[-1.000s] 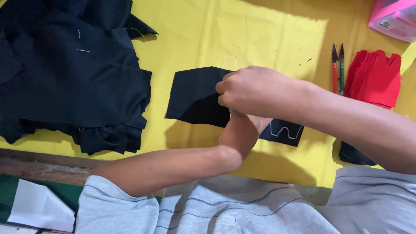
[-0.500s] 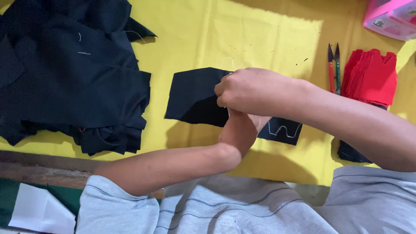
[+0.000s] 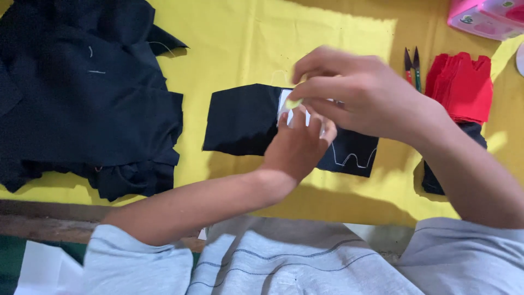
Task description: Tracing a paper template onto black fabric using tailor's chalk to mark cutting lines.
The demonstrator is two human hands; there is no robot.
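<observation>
A black fabric strip (image 3: pixel 240 120) lies flat on the yellow table cover (image 3: pixel 229 38), with a white chalk outline (image 3: pixel 352 158) drawn at its right end. My left hand (image 3: pixel 297 145) presses a small white template (image 3: pixel 285 104) down on the strip's middle. Just above it, my right hand (image 3: pixel 355 90) pinches a small pale yellow-green piece of chalk (image 3: pixel 295 102) between thumb and fingers, its tip at the template's edge. Most of the template is hidden under my fingers.
A heap of black cloth (image 3: pixel 82 93) fills the left of the table. At the right lie a stack of red fabric pieces (image 3: pixel 461 84), two pointed tools (image 3: pixel 412 63) and a pink box (image 3: pixel 483 16). The wooden table edge (image 3: pixel 43 218) runs along the near side.
My right hand has lifted off my left hand and shifted up and right, uncovering the white template and the chalk. My left hand has stayed on the fabric.
</observation>
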